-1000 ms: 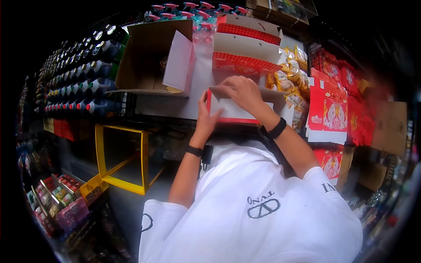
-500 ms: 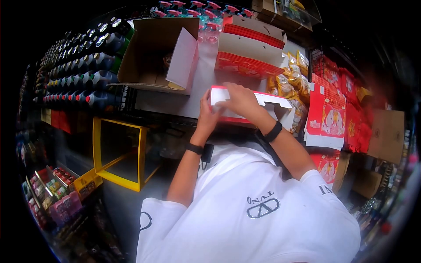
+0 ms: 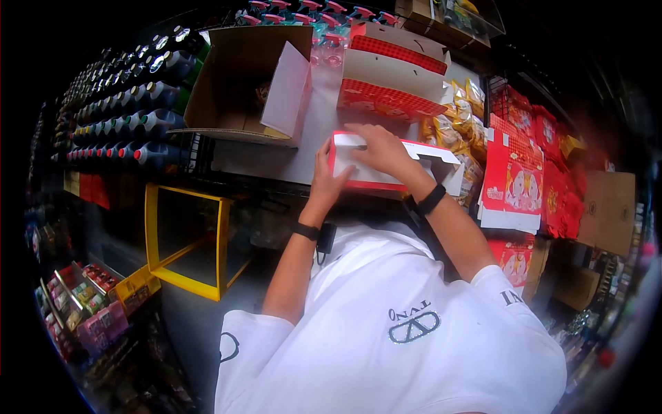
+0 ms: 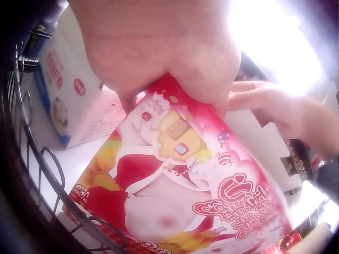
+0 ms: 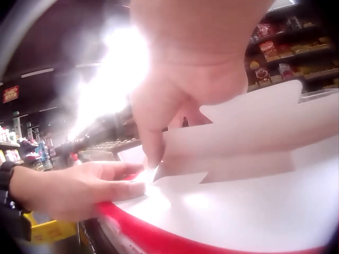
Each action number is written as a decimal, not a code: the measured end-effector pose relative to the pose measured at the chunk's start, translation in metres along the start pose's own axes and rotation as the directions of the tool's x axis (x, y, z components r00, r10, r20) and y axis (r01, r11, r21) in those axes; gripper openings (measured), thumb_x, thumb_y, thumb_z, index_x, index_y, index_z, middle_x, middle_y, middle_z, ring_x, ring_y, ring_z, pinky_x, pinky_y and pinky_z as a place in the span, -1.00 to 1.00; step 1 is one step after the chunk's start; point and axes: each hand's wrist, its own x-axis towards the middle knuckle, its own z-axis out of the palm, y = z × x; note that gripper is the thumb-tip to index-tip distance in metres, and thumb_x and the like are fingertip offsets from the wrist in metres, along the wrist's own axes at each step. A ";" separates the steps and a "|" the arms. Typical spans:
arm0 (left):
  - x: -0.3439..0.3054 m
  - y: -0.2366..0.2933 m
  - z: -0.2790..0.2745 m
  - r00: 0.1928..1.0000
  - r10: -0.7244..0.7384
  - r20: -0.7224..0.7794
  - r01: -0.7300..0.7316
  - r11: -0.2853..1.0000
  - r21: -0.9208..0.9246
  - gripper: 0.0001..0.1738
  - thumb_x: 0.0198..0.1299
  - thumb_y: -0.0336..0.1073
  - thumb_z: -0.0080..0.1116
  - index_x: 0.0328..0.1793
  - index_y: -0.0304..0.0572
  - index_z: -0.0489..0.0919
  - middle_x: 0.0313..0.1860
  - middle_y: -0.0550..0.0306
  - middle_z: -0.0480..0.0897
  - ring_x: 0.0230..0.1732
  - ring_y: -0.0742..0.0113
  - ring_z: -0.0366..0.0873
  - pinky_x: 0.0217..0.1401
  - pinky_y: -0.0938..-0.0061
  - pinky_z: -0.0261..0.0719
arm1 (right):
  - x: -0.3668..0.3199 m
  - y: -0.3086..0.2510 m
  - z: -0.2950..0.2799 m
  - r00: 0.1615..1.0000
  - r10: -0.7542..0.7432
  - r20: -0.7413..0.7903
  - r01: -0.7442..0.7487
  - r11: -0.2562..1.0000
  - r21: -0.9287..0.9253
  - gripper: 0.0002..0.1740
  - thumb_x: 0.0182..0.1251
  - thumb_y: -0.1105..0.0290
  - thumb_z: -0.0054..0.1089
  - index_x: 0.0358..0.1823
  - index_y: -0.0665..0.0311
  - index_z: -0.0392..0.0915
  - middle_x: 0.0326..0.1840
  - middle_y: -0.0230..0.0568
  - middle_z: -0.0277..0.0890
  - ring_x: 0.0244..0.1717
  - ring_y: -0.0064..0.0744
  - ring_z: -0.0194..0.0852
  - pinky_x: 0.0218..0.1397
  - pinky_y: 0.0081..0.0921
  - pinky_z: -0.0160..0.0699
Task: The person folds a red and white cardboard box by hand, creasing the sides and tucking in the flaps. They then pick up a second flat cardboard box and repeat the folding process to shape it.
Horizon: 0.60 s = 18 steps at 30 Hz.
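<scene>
A red and white printed carton [image 3: 376, 185] stands on the shelf top in front of the person, its white flaps [image 5: 254, 164] folded partly over the opening. My left hand [image 3: 325, 181] grips its left end, thumb over the red edge and fingers along the outer side. In the left wrist view, the printed panel [image 4: 175, 169] shows cartoon food and lettering beneath that hand. My right hand [image 3: 380, 150] reaches over the top with fingers extended, pressing the white flap near the left thumb. The far fingers of the right hand are partly hidden behind the cardboard in the right wrist view.
An open brown carton [image 3: 227, 90] stands back left. Two open red checked boxes [image 3: 389, 100] sit behind the hands, beside yellow snack bags [image 3: 455, 124]. Flattened red cartons [image 3: 514, 179] are stacked at right. A yellow frame [image 3: 224, 248] stands low at left, below rows of dark bottles [image 3: 162, 121].
A white flap has come over the carton's left end. The right hand has moved from the opening onto this flap and spread its thumb; the left hand stays at the same end.
</scene>
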 end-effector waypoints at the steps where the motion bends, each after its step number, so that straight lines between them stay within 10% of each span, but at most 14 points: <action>1: 0.000 -0.002 0.001 1.000 0.008 -0.004 -0.008 1.000 0.003 -0.02 0.21 -0.36 0.52 0.67 -0.32 0.17 0.51 -0.22 0.36 0.55 -0.04 0.35 0.62 0.20 0.32 | 0.001 -0.001 -0.002 1.000 0.016 0.006 -0.016 1.000 0.015 -0.28 0.26 0.15 0.45 0.48 -0.01 0.51 0.28 -0.06 0.64 0.32 0.02 0.58 0.36 -0.04 0.58; 11: 0.002 -0.012 0.004 0.999 0.023 -0.024 -0.023 1.000 0.019 0.01 0.15 -0.30 0.54 0.67 -0.28 0.20 0.51 -0.27 0.37 0.54 -0.19 0.37 0.59 0.15 0.38 | 0.005 -0.008 -0.004 1.000 0.005 -0.004 -0.006 0.998 -0.060 -0.49 0.38 0.27 0.33 0.37 -0.07 0.63 0.31 -0.23 0.67 0.26 -0.05 0.65 0.28 -0.09 0.66; 18: 0.003 -0.002 0.002 1.000 0.008 -0.017 -0.008 1.000 0.004 -0.01 0.17 -0.32 0.53 0.67 -0.24 0.19 0.51 -0.26 0.37 0.53 -0.19 0.39 0.56 0.15 0.43 | -0.003 0.010 0.024 0.950 -0.276 -0.148 0.229 0.935 -0.269 -0.53 0.48 0.28 0.24 0.40 0.03 0.62 0.40 -0.11 0.61 0.30 -0.01 0.62 0.31 -0.08 0.63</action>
